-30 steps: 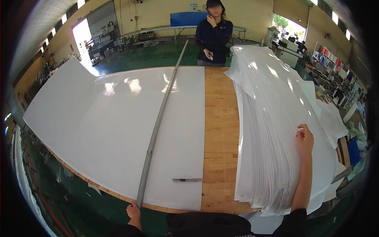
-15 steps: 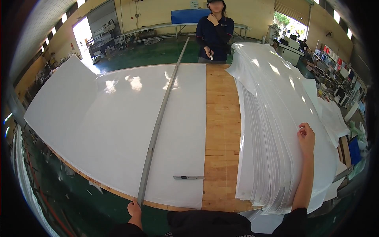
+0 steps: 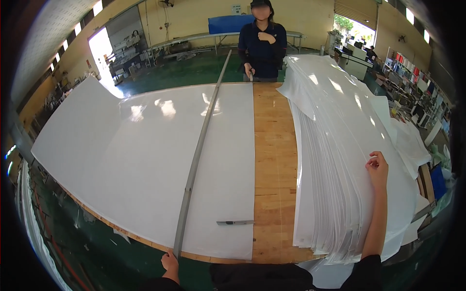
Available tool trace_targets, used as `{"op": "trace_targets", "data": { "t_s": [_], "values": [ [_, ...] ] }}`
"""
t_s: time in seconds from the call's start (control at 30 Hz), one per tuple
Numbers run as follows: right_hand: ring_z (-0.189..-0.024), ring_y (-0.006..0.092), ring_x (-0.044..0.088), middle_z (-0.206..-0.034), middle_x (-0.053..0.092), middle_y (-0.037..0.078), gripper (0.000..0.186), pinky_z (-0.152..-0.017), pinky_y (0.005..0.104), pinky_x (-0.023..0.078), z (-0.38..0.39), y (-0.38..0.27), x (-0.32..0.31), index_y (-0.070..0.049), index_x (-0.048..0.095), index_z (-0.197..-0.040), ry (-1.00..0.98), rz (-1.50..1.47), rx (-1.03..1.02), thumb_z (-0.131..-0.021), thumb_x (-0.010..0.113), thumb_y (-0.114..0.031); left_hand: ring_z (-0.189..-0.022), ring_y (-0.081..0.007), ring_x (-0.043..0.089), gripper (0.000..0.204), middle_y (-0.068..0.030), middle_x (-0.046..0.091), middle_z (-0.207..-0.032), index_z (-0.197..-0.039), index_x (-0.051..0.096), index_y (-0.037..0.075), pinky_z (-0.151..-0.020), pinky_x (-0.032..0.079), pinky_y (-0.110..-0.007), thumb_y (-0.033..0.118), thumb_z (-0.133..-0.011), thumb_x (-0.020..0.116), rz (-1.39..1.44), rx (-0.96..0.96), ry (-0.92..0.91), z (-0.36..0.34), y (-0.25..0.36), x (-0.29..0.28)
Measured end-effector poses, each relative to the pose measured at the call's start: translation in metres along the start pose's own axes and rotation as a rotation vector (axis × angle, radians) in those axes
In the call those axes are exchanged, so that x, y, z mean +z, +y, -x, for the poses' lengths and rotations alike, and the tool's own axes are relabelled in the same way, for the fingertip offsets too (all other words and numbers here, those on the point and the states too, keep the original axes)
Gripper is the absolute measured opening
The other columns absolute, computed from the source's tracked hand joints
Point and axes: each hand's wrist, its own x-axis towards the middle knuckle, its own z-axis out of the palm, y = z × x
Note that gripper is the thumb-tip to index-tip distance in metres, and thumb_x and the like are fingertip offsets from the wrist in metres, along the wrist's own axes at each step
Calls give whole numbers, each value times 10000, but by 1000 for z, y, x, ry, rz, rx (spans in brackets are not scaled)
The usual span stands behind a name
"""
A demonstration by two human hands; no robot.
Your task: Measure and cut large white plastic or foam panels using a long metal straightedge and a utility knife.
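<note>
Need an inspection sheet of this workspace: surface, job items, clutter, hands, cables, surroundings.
Surface: wooden table, a strip showing between the white sheet and the stack of sheets.
Job items: long grey bar across the white sheet; utility knife near that sheet's right edge.
Clutter: blue object at far right.
Hands: left hand grips the bar's near end; right hand over the stack, fingers loosely curled.
Cables: too small to tell.
Surroundings: another person across the table; green floor.
</note>
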Motion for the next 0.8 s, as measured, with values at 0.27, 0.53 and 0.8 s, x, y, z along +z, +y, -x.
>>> {"op": "trace_targets", "data": {
  "t_s": [0.27, 0.53, 0.8],
  "values": [
    [-800, 229, 557, -901, 608, 71, 360, -732, 349, 451, 1, 15, -1, -69, 553, -959, 106, 293, -175, -646, 706, 24, -707, -373, 647, 508, -214, 659, -744, -768, 682, -43, -647, 504, -459, 413, -902, 501, 12, 7, 10, -6, -4, 3],
    [-845, 300, 582, -872, 601, 94, 261, -744, 410, 459, 4, -9, 0, -63, 519, -907, 36, 481, -76, -704, 666, 12, -679, -364, 646, 492, -217, 651, -714, -754, 672, -57, -617, 502, -452, 377, -907, 498, -15, -9, 1, -5, 2, -1],
    [-770, 344, 584, -822, 571, 134, 181, -663, 444, 461, -3, -10, 13, -51, 461, -895, -66, 702, -239, -772, 563, 33, -678, -363, 647, 490, -221, 656, -729, -794, 673, -67, -628, 508, -440, 374, -918, 500, 5, 2, -13, -9, 0, 9]
  ]
}}
